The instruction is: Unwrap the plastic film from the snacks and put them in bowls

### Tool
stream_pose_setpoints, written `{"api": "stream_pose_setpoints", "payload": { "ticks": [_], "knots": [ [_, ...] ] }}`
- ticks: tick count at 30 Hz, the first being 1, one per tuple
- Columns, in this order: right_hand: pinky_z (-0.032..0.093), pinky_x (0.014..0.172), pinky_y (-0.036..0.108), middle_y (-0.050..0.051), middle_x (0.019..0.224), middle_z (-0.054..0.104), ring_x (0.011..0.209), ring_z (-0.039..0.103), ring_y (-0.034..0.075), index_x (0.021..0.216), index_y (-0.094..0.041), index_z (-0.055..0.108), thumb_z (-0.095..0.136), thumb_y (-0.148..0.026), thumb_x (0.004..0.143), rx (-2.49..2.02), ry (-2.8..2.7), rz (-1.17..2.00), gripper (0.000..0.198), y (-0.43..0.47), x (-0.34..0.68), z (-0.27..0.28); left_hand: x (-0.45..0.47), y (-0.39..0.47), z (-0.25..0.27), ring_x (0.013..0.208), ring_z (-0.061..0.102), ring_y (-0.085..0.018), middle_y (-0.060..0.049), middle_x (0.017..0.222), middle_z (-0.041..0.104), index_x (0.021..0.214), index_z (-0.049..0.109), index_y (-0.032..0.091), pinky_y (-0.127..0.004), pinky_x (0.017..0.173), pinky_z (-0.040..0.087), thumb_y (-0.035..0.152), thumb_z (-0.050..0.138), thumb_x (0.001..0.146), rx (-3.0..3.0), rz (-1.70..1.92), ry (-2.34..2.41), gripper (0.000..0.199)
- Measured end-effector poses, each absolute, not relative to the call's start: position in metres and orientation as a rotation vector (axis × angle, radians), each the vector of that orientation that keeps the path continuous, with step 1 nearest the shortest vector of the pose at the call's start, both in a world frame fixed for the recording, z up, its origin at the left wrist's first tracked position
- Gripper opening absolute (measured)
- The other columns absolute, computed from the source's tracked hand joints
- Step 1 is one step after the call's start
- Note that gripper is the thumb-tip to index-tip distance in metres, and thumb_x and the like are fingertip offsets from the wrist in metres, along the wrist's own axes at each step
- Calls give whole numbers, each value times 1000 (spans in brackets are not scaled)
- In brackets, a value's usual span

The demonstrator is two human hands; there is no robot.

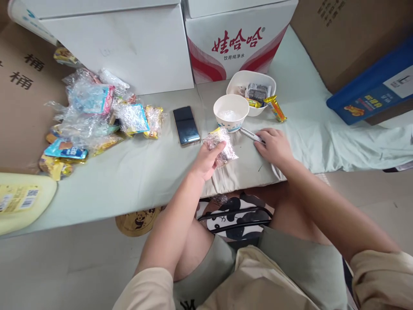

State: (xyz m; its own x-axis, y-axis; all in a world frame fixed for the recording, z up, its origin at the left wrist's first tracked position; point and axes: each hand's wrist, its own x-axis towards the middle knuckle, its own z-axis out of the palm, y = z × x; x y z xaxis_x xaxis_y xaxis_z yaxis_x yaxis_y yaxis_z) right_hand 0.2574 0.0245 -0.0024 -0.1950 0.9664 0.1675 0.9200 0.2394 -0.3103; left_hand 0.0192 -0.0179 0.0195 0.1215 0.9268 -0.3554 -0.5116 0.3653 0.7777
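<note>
My left hand grips a small snack packet in bubble wrap, thumb on top, just above the front part of the covered table. At the right, my right hand rests on the cloth with its fingers closed around a slim silver-grey utility knife. The knife's front end points toward a white paper cup, which has some clear plastic inside. Behind the cup is a white bowl with several wrapped snacks in it. A yellow snack bar leans by the bowl's right side.
A heap of bubble-wrapped snack packets lies at the left. A phone lies left of the cup. White cartons stand along the back. A blue box stands right, and a yellow container at the front left.
</note>
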Motion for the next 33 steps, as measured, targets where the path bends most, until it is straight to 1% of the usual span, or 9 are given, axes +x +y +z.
{"api": "stream_pose_setpoints", "payload": {
  "ticks": [4, 8, 14, 18, 23, 26, 29, 31, 33],
  "knots": [
    [51, 80, 46, 16, 99, 72, 90, 66, 33, 101, -19, 61, 48, -31, 89, -1828, -2150, 235, 21, 6, 266, 0, 19, -12, 22, 92, 70, -19, -1, 94, 74, 99, 69, 21, -31, 82, 56, 41, 91, 60, 401, 1176, 882, 49],
    [44, 56, 34, 1, 66, 63, 54, 54, 22, 107, -24, 52, 54, -35, 88, -1823, -1951, 650, 23, -32, 266, 18, 16, -8, 22, 101, 70, -25, -7, 101, 75, 102, 69, 20, -37, 86, 58, 48, 77, 70, 317, 1215, 841, 43],
    [38, 52, 29, -1, 56, 54, 49, 50, 16, 83, -24, 55, 44, -39, 97, -1613, -1951, 845, 23, -51, 229, 42, 24, -11, 17, 111, 69, -30, -9, 107, 74, 106, 66, 21, -43, 91, 57, 56, 68, 78, 479, 1138, 839, 45],
    [35, 54, 30, 0, 57, 54, 51, 49, 17, 82, -23, 58, 47, -36, 94, -1582, -2056, 624, 21, -50, 205, 42, 26, -10, 16, 113, 68, -29, -8, 109, 74, 108, 66, 22, -39, 91, 56, 57, 66, 80, 501, 1195, 871, 45],
    [36, 54, 31, 1, 55, 55, 49, 51, 19, 86, -23, 65, 47, -38, 95, -1679, -2172, 668, 26, -59, 232, 27, 11, -4, 17, 125, 63, -31, -9, 119, 72, 117, 65, 23, -40, 94, 54, 64, 62, 83, 547, 1361, 871, 53],
    [46, 61, 36, 6, 66, 64, 61, 60, 24, 95, -22, 69, 51, -40, 93, -1805, -2054, 412, 25, -51, 258, 18, 10, -7, 17, 124, 63, -32, -10, 115, 73, 114, 66, 21, -41, 94, 55, 63, 63, 82, 551, 1317, 849, 54],
    [53, 87, 51, 16, 107, 71, 100, 67, 35, 117, -21, 67, 59, -38, 89, -1662, -1961, 193, 34, -40, 261, 19, 18, -13, 17, 119, 66, -32, -9, 109, 74, 109, 67, 21, -42, 94, 55, 57, 65, 81, 550, 1159, 795, 46],
    [51, 100, 55, 17, 128, 66, 119, 63, 36, 126, -22, 64, 62, -37, 89, -1485, -1980, 270, 41, -37, 247, 25, 25, -17, 16, 112, 69, -30, -7, 103, 75, 107, 68, 21, -41, 92, 56, 50, 69, 80, 574, 1052, 790, 40],
    [52, 102, 51, 14, 134, 64, 121, 63, 32, 131, -24, 62, 62, -35, 90, -1334, -2021, 407, 42, -36, 227, 32, 30, -20, 15, 103, 71, -29, -6, 95, 75, 102, 68, 21, -40, 87, 57, 47, 71, 79, 603, 982, 802, 35]
  ]
}}
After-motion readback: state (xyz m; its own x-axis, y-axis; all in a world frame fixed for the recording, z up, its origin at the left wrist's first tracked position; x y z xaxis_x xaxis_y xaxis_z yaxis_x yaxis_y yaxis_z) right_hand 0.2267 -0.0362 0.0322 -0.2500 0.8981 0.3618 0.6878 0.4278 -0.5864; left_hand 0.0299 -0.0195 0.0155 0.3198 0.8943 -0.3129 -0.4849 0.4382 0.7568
